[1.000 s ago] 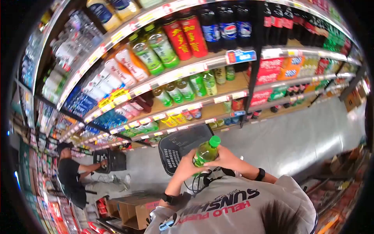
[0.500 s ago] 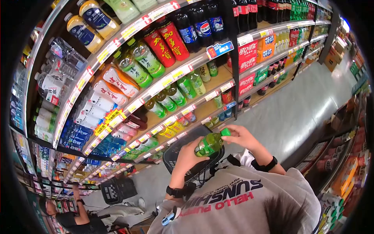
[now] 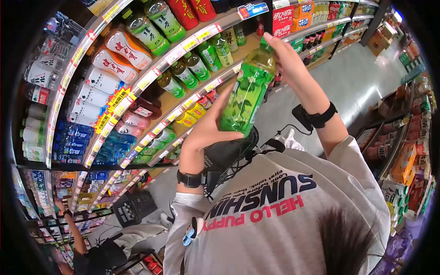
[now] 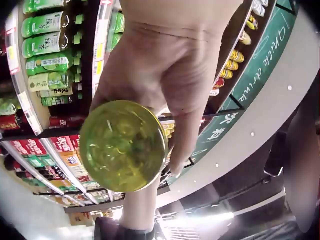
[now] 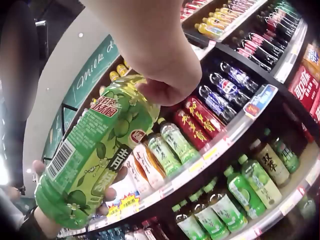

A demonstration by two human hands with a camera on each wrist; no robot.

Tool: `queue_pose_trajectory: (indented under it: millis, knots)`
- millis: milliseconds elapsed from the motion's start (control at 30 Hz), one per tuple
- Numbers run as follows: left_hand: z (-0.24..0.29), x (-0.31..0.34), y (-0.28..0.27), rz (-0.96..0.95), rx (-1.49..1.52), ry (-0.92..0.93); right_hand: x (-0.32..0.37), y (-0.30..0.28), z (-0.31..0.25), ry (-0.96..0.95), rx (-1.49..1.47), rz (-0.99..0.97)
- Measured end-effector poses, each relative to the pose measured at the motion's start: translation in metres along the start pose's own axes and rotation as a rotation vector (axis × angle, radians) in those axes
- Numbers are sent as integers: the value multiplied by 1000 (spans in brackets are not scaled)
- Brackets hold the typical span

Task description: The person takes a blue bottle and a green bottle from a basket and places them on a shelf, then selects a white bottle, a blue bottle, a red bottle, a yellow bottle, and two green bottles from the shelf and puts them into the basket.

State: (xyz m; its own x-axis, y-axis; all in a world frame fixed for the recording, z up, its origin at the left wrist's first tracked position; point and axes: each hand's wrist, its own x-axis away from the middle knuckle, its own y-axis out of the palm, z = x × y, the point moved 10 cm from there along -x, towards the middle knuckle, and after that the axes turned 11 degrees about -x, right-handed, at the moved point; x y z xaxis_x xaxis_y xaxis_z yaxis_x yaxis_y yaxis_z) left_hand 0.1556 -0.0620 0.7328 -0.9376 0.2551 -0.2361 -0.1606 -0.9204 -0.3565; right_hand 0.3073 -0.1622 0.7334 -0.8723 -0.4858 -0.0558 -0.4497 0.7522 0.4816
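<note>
A plastic drink bottle with yellow-green liquid, a green cap and a green label of fruit and leaves is held up tilted before the shelves. My left hand grips its lower part, fingers behind and thumb across the near side. At the top, my right hand has thumb and fingers around the green cap. The left wrist view looks straight onto the round bottle base. In the right wrist view the printed label faces the camera, and the right hand's fingers hide the cap.
Shelves of drinks curve across the front, including green tea bottles and red boxed packs. A black basket is below the bottle. Another basket stands at lower left beside a crouching person. Stocked shelves line the right.
The bottle has been raised from over the basket toward the shelves and tipped. My right hand has moved from the bottle's side to its cap. The head view has swung right and lower.
</note>
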Motion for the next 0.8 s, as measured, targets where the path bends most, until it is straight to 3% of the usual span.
queue_pose_trajectory:
  millis: [133, 233, 333, 400, 467, 600, 700, 733, 800]
  knots:
    - [-26, 11, -9, 135, 389, -170, -1, 16, -43, -152, 22, -31]
    - [-49, 8, -20, 265, 479, -257, -3, 23, -56, -217, 79, -39]
    - [-54, 1, -26, 371, 304, -203, -16, 17, -49, -252, 217, -64]
    - [-61, -2, -28, 430, 179, -219, -28, 6, -33, -107, 360, -78]
    - [-82, -2, -40, 521, -155, -173, -41, -16, -12, 8, 478, -50]
    - [-66, -23, -60, 648, -741, -112, -55, -55, 43, 387, 274, -75]
    - [-93, -57, -69, 672, -706, -140, -71, -89, 68, 502, 93, -13]
    - [-105, -72, -67, 635, -729, -158, -84, -104, 69, 433, 32, 50]
    - [-140, -104, -59, 594, -739, -204, -106, -113, 58, 330, -4, 2]
